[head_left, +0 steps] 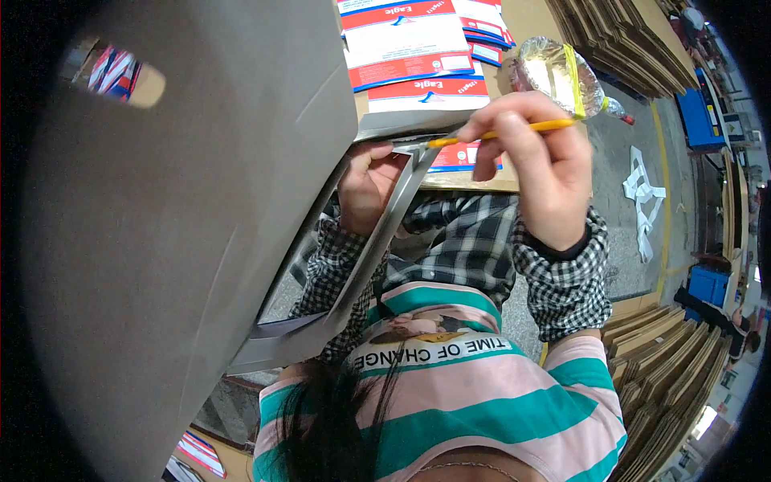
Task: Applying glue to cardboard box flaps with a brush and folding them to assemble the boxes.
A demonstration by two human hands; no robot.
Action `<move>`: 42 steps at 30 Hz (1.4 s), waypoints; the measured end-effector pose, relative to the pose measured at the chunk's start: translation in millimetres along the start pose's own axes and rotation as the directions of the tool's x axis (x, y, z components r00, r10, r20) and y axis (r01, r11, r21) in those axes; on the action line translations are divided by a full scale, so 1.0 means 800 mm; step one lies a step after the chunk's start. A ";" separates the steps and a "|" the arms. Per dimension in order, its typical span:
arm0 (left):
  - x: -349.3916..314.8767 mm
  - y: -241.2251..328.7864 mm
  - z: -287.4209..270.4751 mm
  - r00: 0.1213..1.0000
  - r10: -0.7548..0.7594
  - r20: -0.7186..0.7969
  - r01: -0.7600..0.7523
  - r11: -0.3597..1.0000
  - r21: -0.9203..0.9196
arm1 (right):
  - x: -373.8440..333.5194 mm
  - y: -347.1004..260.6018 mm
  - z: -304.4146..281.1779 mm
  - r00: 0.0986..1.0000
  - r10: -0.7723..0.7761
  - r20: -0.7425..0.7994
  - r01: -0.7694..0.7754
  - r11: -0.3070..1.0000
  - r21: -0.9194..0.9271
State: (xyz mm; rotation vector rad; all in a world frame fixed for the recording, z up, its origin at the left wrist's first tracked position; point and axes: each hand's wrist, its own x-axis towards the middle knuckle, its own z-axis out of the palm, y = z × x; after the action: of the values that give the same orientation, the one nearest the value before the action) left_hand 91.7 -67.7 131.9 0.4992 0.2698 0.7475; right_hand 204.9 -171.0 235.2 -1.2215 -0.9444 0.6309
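A large grey board box point(185, 201) fills the left side, tilted, with a narrow rim point(377, 233) framing an opening. My left hand point(368, 189) reaches up through that opening. Its fingers are closed on the grey rim near the far corner, and part of them is hidden behind it. In my right hand point(538, 161) is a thin yellow stick point(550, 125), pinched between thumb and fingers. The stick's tip points left and meets the rim's corner just right of my left fingertips. I cannot make out whether the tip has bristles.
Red, white and blue printed packs point(409, 48) lie on the brown table beyond the box. A clear plastic bottle point(554, 72) with a yellow band lies beside them. Stacked brown cardboard point(658, 377) stands at right, and white scraps point(642, 193) lie on the floor.
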 end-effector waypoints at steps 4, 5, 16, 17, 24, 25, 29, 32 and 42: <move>0.007 0.001 -0.015 0.992 -0.097 0.078 0.107 0.985 -0.138 | 0.000 -0.018 -0.018 0.985 -0.146 -0.096 0.151 0.987 0.047; 0.010 0.000 -0.019 0.995 -0.093 0.032 0.095 0.994 -0.063 | -0.001 -0.021 -0.023 0.975 -0.175 -0.135 0.187 0.979 0.082; 0.007 -0.008 -0.073 0.982 -0.160 -0.096 0.182 0.934 0.308 | -0.001 -0.024 -0.068 0.870 -0.312 -0.381 0.369 0.926 0.084; 0.007 -0.005 -0.075 0.986 -0.140 -0.089 0.160 0.943 0.291 | -0.003 -0.024 -0.071 0.853 -0.279 -0.441 0.353 0.931 0.094; 0.005 0.002 -0.074 0.955 -0.159 -0.251 0.260 0.856 0.446 | -0.003 -0.014 -0.081 0.822 -0.234 -0.519 0.331 0.938 0.102; 0.005 0.002 -0.076 0.935 -0.192 -0.297 0.297 0.883 0.363 | -0.004 -0.012 -0.081 0.823 -0.226 -0.522 0.315 0.945 0.087; 0.004 0.005 -0.082 0.944 -0.100 -0.315 0.176 0.960 0.220 | -0.002 -0.006 -0.084 0.837 -0.207 -0.506 0.306 0.944 0.120; 0.007 0.009 -0.093 0.973 0.194 -0.126 -0.199 0.980 -0.021 | -0.001 -0.002 -0.084 0.828 -0.177 -0.533 0.254 0.964 0.074; -0.017 0.031 -0.066 0.920 0.249 -0.302 -0.099 0.895 0.436 | 0.008 0.006 -0.081 0.818 -0.164 -0.551 0.279 0.951 0.132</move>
State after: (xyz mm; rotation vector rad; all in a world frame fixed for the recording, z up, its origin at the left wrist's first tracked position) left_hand 46.7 -44.0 100.4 0.8008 0.7372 0.9653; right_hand 264.6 -196.5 227.9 -0.9992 -0.5179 0.1685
